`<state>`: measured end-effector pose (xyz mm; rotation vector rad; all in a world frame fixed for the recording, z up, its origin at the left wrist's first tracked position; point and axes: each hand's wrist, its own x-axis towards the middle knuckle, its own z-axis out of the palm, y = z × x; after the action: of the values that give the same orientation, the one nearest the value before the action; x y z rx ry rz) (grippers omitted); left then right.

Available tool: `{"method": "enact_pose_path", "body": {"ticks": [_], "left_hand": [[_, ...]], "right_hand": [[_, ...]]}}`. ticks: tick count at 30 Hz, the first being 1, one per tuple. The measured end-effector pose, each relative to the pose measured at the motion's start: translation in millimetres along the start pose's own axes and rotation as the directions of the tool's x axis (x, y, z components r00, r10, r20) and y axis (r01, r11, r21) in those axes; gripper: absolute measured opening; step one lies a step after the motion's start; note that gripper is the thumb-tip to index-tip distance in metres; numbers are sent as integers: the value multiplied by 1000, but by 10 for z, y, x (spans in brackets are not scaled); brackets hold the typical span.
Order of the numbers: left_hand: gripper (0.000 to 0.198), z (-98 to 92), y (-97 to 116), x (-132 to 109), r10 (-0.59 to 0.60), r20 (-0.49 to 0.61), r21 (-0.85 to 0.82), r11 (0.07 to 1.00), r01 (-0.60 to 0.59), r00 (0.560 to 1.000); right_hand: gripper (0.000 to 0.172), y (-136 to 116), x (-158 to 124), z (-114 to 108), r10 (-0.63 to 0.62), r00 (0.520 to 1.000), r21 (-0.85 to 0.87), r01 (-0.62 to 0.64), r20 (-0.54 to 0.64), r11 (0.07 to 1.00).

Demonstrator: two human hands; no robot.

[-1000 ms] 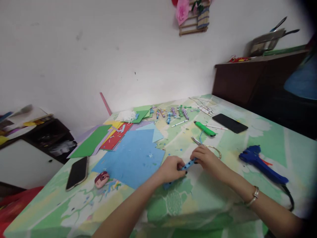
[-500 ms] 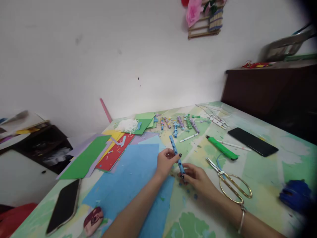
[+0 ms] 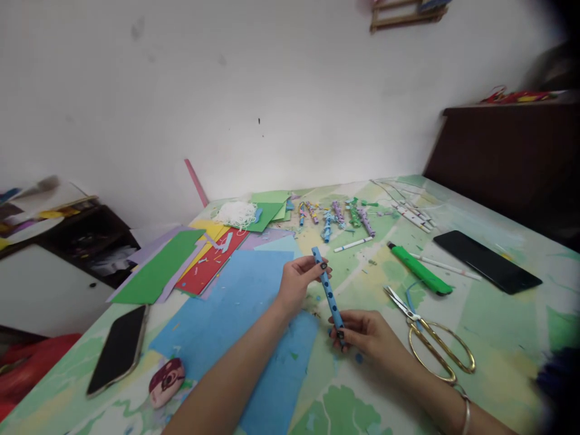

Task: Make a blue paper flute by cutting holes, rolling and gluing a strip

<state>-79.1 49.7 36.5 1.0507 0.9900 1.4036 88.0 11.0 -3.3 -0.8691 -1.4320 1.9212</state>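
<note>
Both my hands hold a thin blue paper roll with dark dots (image 3: 327, 290), raised a little above the table. My left hand (image 3: 299, 279) pinches its upper end. Its lower end sits in the closed fingers of my right hand (image 3: 365, 331). Under my left forearm lies a large blue paper sheet (image 3: 235, 308). Gold-handled scissors (image 3: 430, 335) rest just right of my right hand.
On the table (image 3: 475, 302) are coloured paper sheets (image 3: 181, 260), a row of rolled paper sticks (image 3: 338, 214), a green cutter (image 3: 419, 269), a white pen (image 3: 352, 244), two black phones (image 3: 118, 349) (image 3: 487, 261), a small round pink item (image 3: 166, 380) and white scraps (image 3: 234, 213). A dark cabinet (image 3: 507, 157) stands at right.
The dotted roll turned from lying across to nearly upright between my hands. My hands moved apart along it, the left one up, the right one down. The view shifted right and closer.
</note>
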Motion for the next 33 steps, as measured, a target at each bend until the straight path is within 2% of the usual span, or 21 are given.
{"method": "enact_pose_path", "body": {"ticks": [5, 11, 15, 19, 25, 33], "left_hand": [[30, -11, 7, -11, -44, 14, -10, 999, 44, 999], [28, -27, 30, -7, -76, 9, 18, 997, 76, 997], [32, -21, 130, -14, -48, 77, -9, 999, 49, 996], [32, -19, 235, -30, -54, 110, -79, 995, 63, 993], [30, -25, 269, -43, -110, 66, -95, 989, 116, 992], [32, 18, 291, -75, -5, -33, 44, 999, 7, 999]], "right_hand": [[22, 43, -19, 2, -1, 1000, -10, 1, -30, 1000], [25, 31, -51, 22, 42, 998, -20, -44, -53, 999], [24, 2, -67, 23, 48, 999, 40, -48, 0, 998], [32, -14, -71, 33, 52, 998, 65, -54, 24, 996], [32, -43, -79, 62, 68, 997, 20, -69, 28, 997], [28, -6, -70, 72, 41, 999, -32, -40, 31, 999]]}}
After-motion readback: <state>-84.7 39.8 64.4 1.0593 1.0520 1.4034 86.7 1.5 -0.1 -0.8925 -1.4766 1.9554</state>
